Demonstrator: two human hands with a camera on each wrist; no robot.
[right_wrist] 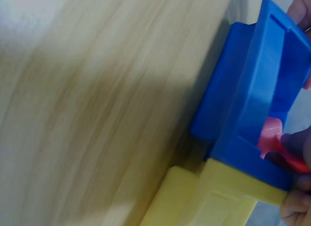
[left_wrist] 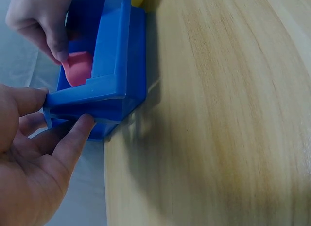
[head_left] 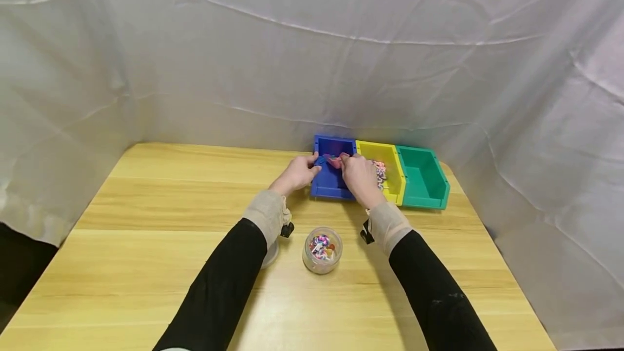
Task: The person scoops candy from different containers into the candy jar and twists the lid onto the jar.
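Observation:
A blue bin (head_left: 331, 184) stands at the far side of the wooden table (head_left: 146, 205), first in a row with a yellow bin (head_left: 390, 153) and a green bin (head_left: 423, 177). My left hand (head_left: 312, 166) grips the blue bin's left wall; in the left wrist view, thumb and forefinger (left_wrist: 65, 107) pinch its corner (left_wrist: 116, 85). My right hand (head_left: 345, 162) holds a small pink thing (head_left: 335, 160) inside the blue bin. The same pink thing (left_wrist: 77, 68) shows under the right hand's fingers (left_wrist: 48, 26), and again as a pink thing (right_wrist: 271, 133) in the right wrist view.
A small clear jar (head_left: 322, 249) with several colourful pieces stands near me, between my forearms. A white lid (head_left: 270, 253) lies partly under my left sleeve. Several colourful pieces (head_left: 379, 171) lie in the yellow bin. White cloth walls enclose the table.

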